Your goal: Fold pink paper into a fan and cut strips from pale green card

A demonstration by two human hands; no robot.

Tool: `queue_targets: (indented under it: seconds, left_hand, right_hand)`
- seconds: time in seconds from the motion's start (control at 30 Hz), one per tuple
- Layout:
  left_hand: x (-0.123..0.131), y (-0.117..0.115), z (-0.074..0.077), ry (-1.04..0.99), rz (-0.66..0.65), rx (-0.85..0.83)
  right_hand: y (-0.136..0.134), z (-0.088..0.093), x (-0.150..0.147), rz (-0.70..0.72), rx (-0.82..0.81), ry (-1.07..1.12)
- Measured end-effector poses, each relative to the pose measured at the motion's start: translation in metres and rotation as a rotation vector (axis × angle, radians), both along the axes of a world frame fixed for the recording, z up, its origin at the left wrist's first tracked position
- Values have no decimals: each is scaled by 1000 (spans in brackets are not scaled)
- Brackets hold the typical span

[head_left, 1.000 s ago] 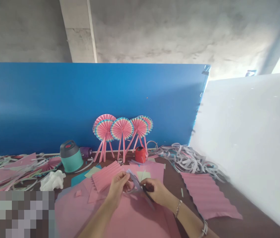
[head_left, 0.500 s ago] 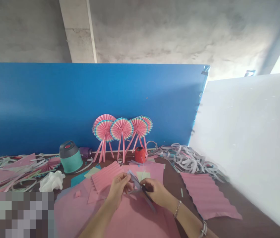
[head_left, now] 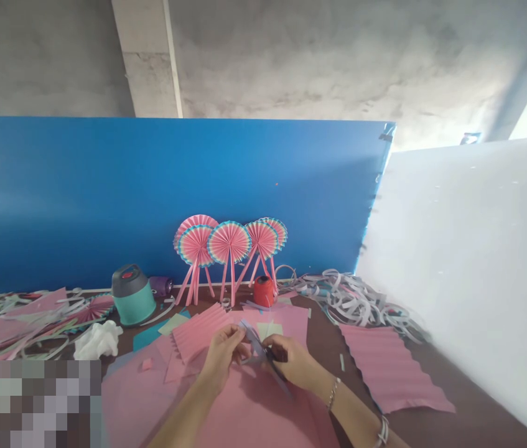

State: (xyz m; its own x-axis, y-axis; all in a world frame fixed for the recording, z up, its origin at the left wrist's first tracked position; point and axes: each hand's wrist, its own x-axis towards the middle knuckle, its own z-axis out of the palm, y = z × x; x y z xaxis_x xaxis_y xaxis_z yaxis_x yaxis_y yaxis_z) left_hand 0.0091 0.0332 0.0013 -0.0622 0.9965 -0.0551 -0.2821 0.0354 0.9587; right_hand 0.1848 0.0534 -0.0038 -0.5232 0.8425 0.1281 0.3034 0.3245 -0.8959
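Note:
My left hand (head_left: 224,354) pinches a narrow folded strip of grey-lilac paper (head_left: 250,334) that slants up between both hands. My right hand (head_left: 293,361) is closed round a pair of scissors (head_left: 276,366) with dark handles, whose blades lie against the strip. Both hands hover over a large pink sheet (head_left: 244,410) on the brown table. A pleated pink sheet (head_left: 198,330) lies just behind my left hand. I wear bracelets on my right wrist.
Several pink paper fans (head_left: 229,244) lean on the blue board (head_left: 104,199). A teal jug (head_left: 132,295), a purple object (head_left: 162,285), a red spool (head_left: 264,290), crumpled white paper (head_left: 98,340), curled paper strips (head_left: 356,298) and another pleated pink sheet (head_left: 391,373) surround the hands. A white board (head_left: 478,267) stands at the right.
My right hand and the scissors have shifted slightly to the left along the strip. Everything else on the table is unmoved.

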Motion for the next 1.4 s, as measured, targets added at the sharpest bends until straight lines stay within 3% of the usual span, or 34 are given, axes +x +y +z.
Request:
queue_targets:
  seconds: [0.47, 0.73, 0.9, 1.1, 1.23, 1.4]
  left_hand:
    - [-1, 2, -4, -21, -31, -14]
    - [-1, 2, -4, -31, -51, -5]
    - [-5, 3, -2, -66, 58, -20]
    - [-10, 5, -1, -107, 185, -23]
    - [-12, 5, -1, -128, 231, -17]
    - [-12, 5, 1, -146, 252, -15]
  right_hand:
    - [-1, 2, -1, 16, -81, 58]
    - [2, -1, 1, -57, 7, -7]
    - [7, 1, 5, -230, 58, 8]
    - [15, -10, 6, -214, -137, 127]
    - [15, -11, 7, -182, -99, 122]
    - [8, 0, 6, -198, -84, 72]
